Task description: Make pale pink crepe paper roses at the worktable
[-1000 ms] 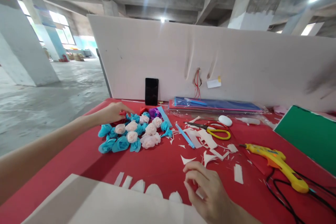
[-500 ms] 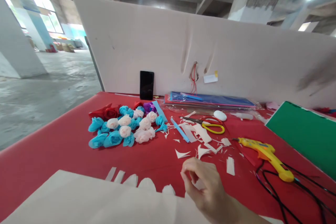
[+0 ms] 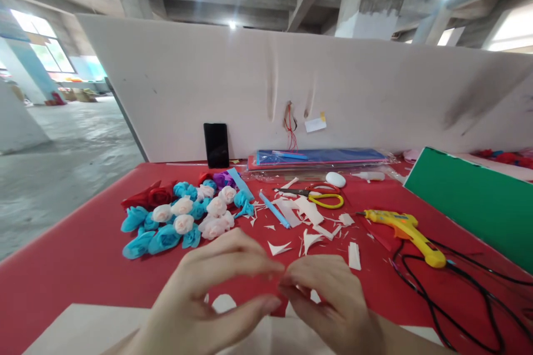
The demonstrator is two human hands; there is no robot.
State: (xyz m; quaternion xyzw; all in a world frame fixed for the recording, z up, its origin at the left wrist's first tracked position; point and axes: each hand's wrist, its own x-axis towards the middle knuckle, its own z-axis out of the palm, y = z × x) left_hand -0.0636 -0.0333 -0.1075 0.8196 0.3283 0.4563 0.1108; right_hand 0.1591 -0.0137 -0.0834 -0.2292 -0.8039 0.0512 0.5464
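Note:
My left hand (image 3: 216, 291) is at the bottom centre, thumb and fingers apart in a curve with nothing visible between them. Beside it my right hand (image 3: 328, 297) has its fingers pinched together; whatever they hold is too small or hidden. The fingertips of both hands nearly meet. Beneath them lies a large white sheet (image 3: 95, 324), with rounded white paper pieces (image 3: 224, 303) at its far edge. White paper scraps (image 3: 308, 211) lie beyond my hands, and blue, white, red and purple paper flowers (image 3: 183, 205) are grouped to the left.
Scissors (image 3: 325, 199) and a blue pen (image 3: 275, 209) lie among the scraps. A yellow glue gun (image 3: 403, 233) with black cables is at the right, near a green board (image 3: 470, 199). A black phone (image 3: 216, 146) leans on the white panel (image 3: 187, 83), beside wrapped coloured sheets (image 3: 320, 156).
My left hand has come into view at the bottom centre, close to my right hand. The camera view has shifted, so the table's things appear further left.

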